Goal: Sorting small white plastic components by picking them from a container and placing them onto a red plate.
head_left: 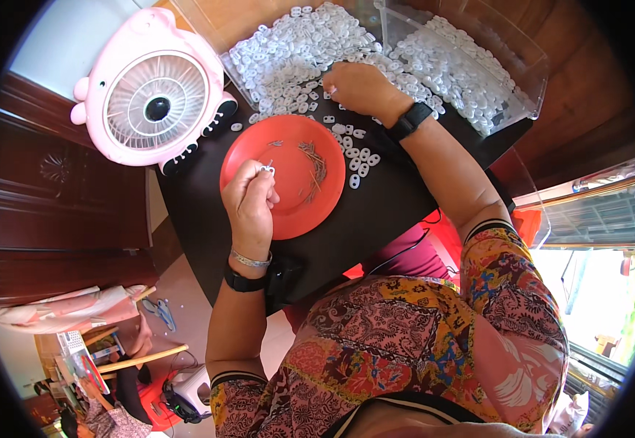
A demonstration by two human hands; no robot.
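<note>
Left hand: the left hand [250, 196] is raised over the near-left part of the round red plastic plate [288, 208], fingertips pressed together in a pinch on one small white plastic oval piece [265, 169], with what looks like a thin metal part poking out of it.

Right hand: the right hand [360, 87] lies palm down at the far side of the table, fingers curled onto the loose heap of small white plastic pieces [288, 55]; whether it pinches one cannot be told.

Plate: it sits on the dark tabletop [376, 212] just near of the heap and holds a small cluster of thin brownish metal pins [313, 164] right of centre, plus a few stray ones towards its far edge.

Scattered pieces: a short string of white ovals [360, 157] lies on the table just right of the plate.

Clear box: a transparent plastic box [525, 80] at the far right is thickly lined with white pieces [452, 69].

Fan: a pink and white desk fan [153, 91] stands at the far left, well apart from both hands.

Progress, as a judgement: one piece is in hand being fitted; the box's load suggests much is finished, but the large loose heap and the remaining pins suggest plenty is left.
</note>
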